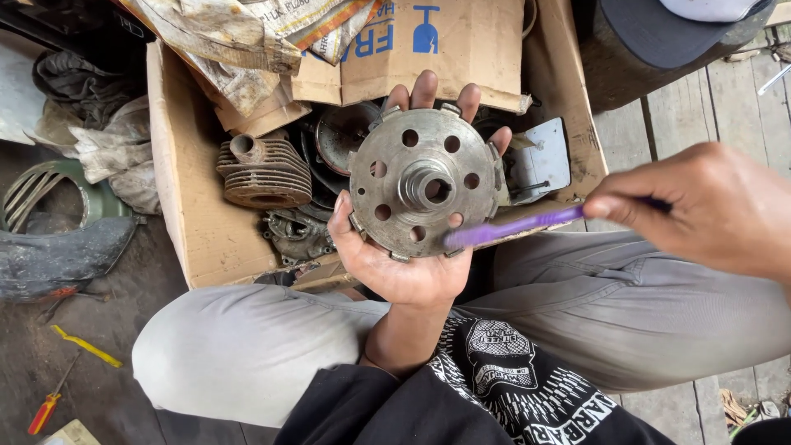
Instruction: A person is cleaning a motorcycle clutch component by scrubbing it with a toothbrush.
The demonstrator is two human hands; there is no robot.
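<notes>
Your left hand [408, 268]: palm up, fingers spread behind and around a round metal hub [423, 183], cupping it from below; thumb along its left rim, fingertips showing above its top edge. The hub is a grey, worn disc with a ring of round holes, a raised central boss with a bore, and small tabs around the rim. It faces you, held over your lap, in front of the cardboard box [185, 165].

Your right hand [709, 206]: closed in a pinch around the handle of a purple brush [515, 227]. The brush runs leftward from the hand, and its blurred head meets the lower right edge of the hub; the bristles seem to touch the metal, though the blur makes this unsure.

Cardboard box: open, on the ground beyond your knees. It holds a finned engine cylinder [264, 173], rusty brown, at left; dark engine parts just behind the hub; a pale grey bracket [540, 161] at right. Crumpled, stained paper [239, 41] lies over its top left corner.

Ground at left: a dark fender-like part [58, 259], dirty rags [107, 144], a yellow strip [86, 346], a screwdriver [45, 408] with a red and yellow handle.

Your legs, in grey trousers [247, 346], are crossed below the hub.
</notes>
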